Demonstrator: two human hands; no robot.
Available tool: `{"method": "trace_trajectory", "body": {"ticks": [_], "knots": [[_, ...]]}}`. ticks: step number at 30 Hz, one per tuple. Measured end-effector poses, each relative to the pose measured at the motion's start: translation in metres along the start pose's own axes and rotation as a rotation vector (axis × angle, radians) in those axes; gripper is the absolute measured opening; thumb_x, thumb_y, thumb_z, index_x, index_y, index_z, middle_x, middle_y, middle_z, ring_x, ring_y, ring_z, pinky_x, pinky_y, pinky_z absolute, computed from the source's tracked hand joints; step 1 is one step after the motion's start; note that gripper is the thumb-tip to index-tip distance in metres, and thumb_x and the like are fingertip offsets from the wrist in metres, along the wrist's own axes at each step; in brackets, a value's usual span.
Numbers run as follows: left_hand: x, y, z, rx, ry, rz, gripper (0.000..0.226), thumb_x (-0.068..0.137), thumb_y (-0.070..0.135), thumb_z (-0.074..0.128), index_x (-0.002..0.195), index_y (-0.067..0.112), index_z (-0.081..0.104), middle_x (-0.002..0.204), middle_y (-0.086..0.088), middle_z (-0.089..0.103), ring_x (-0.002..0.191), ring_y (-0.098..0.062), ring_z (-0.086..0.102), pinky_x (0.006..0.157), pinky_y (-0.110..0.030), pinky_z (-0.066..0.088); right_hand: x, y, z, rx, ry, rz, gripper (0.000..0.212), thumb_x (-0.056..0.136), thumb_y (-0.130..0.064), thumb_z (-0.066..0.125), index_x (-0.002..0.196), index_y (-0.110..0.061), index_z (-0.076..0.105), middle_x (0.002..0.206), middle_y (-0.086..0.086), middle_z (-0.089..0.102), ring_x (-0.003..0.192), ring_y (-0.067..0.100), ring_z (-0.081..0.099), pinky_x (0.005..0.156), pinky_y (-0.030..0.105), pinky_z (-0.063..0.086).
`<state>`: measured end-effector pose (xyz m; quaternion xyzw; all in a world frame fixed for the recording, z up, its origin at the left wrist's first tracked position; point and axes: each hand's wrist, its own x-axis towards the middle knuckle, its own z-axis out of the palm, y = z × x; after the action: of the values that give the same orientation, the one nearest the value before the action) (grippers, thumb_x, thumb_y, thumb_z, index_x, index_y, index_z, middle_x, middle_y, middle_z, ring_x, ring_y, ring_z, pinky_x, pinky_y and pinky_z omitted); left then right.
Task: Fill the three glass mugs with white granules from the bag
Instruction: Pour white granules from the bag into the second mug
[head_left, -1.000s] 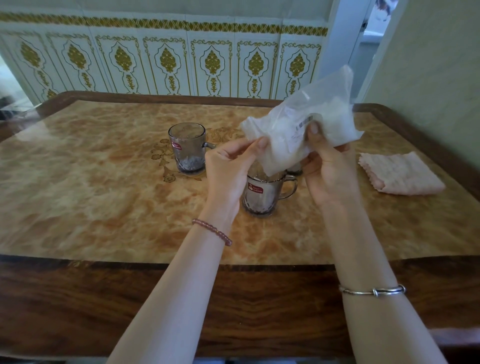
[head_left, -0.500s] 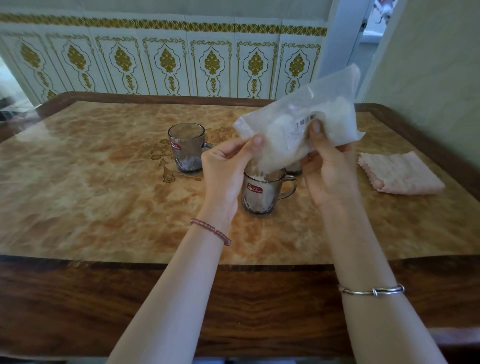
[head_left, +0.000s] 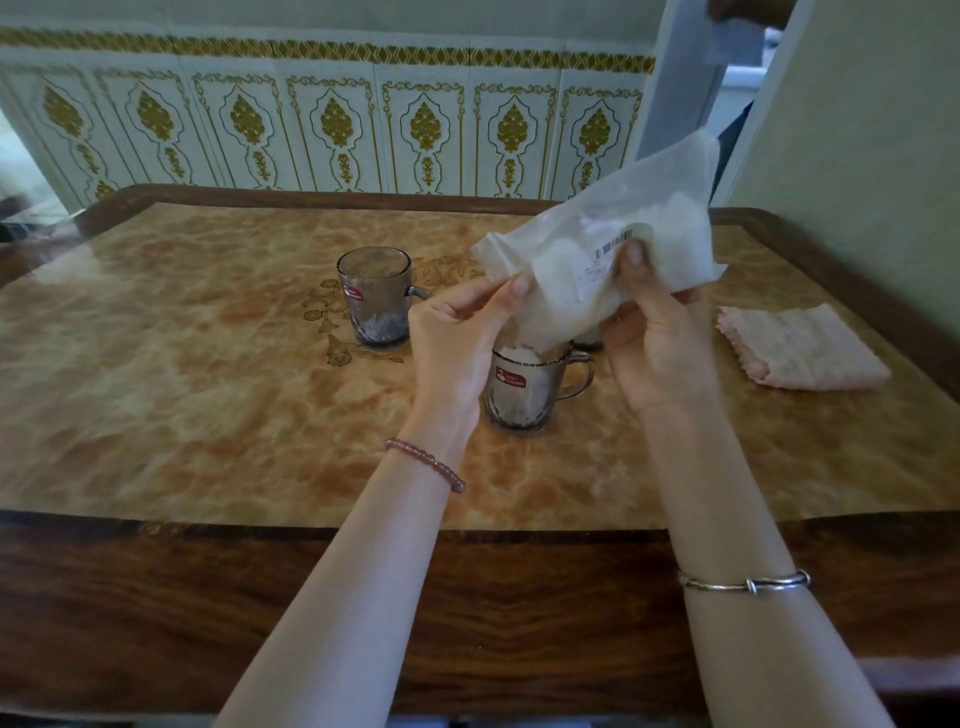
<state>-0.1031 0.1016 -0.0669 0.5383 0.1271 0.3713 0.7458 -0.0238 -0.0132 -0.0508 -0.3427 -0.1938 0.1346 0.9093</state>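
A clear plastic bag of white granules (head_left: 613, 260) is tilted, its low corner over a smoky glass mug (head_left: 524, 389) near the table's middle. White granules pile at that mug's rim. My left hand (head_left: 462, 343) pinches the bag's lower left edge. My right hand (head_left: 654, 338) grips the bag from below and behind, thumb on its barcode label. A second mug (head_left: 375, 296) stands to the left with a little white at its bottom. A third mug (head_left: 589, 340) is mostly hidden behind the bag and my right hand.
A folded pink cloth (head_left: 800, 353) lies at the right of the marble-patterned table (head_left: 208, 389). The dark wooden border runs along the near edge. A tiled wall stands behind the table, and a doorway opens at the back right.
The bag has tipped further, its back end rising and its low corner dropping into the near mug. Granules now heap at that mug's rim. Both hands kept their hold.
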Motion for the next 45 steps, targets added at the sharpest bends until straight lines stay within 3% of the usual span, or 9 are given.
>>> {"method": "trace_trajectory", "body": {"ticks": [12, 21, 27, 31, 38, 45], "knots": [[0.0009, 0.0022, -0.0022, 0.029, -0.068, -0.016, 0.014, 0.08, 0.008, 0.073, 0.092, 0.001, 0.073, 0.084, -0.003, 0.074, 0.078, -0.006, 0.069, 0.067, -0.015, 0.051, -0.001, -0.0059, -0.0034, -0.031, 0.007, 0.008, 0.034, 0.077, -0.011, 0.065, 0.111, -0.013, 0.062, 0.104, 0.001, 0.071, 0.101, 0.017, 0.068, 0.074, 0.033, 0.057], [0.0001, 0.0031, -0.0021, 0.026, -0.024, -0.013, 0.012, 0.077, 0.008, 0.076, 0.088, 0.003, 0.074, 0.08, -0.002, 0.074, 0.078, -0.007, 0.069, 0.068, -0.015, 0.052, -0.0009, -0.0041, -0.003, -0.038, 0.03, 0.028, 0.041, 0.08, -0.008, 0.066, 0.12, -0.009, 0.058, 0.109, 0.005, 0.069, 0.102, 0.019, 0.068, 0.082, 0.037, 0.057], [-0.0009, 0.0021, -0.002, 0.126, -0.101, 0.0, 0.011, 0.074, 0.013, 0.08, 0.082, 0.008, 0.076, 0.078, -0.002, 0.074, 0.078, -0.014, 0.067, 0.074, -0.024, 0.053, -0.0002, -0.0022, -0.0031, -0.049, 0.012, 0.024, 0.031, 0.078, -0.007, 0.067, 0.109, -0.011, 0.063, 0.103, 0.003, 0.071, 0.101, 0.019, 0.068, 0.092, 0.044, 0.054], [0.0021, 0.0058, -0.0049, 0.063, -0.021, -0.005, 0.008, 0.078, 0.011, 0.077, 0.081, 0.005, 0.075, 0.074, 0.0, 0.073, 0.073, -0.007, 0.067, 0.067, -0.016, 0.052, 0.0014, -0.0028, -0.0048, -0.01, 0.023, -0.001, 0.024, 0.085, 0.0, 0.062, 0.107, -0.01, 0.063, 0.096, 0.0, 0.073, 0.094, 0.015, 0.07, 0.079, 0.036, 0.058], [-0.0007, 0.002, -0.001, 0.132, -0.082, 0.016, 0.015, 0.075, 0.012, 0.079, 0.086, 0.004, 0.076, 0.078, -0.003, 0.073, 0.075, -0.008, 0.066, 0.07, -0.018, 0.05, -0.0013, 0.0003, 0.0025, 0.037, -0.003, -0.005, 0.034, 0.071, -0.007, 0.067, 0.105, -0.009, 0.063, 0.095, 0.001, 0.074, 0.096, 0.017, 0.07, 0.087, 0.042, 0.057], [0.0009, 0.0059, -0.0025, 0.018, -0.033, -0.019, 0.009, 0.079, 0.006, 0.075, 0.086, 0.001, 0.074, 0.072, 0.003, 0.073, 0.07, -0.004, 0.068, 0.064, -0.014, 0.051, -0.0009, -0.0043, 0.0021, 0.069, 0.005, -0.029, 0.032, 0.071, -0.006, 0.067, 0.103, -0.01, 0.063, 0.091, 0.0, 0.075, 0.09, 0.014, 0.071, 0.076, 0.034, 0.059]]}}
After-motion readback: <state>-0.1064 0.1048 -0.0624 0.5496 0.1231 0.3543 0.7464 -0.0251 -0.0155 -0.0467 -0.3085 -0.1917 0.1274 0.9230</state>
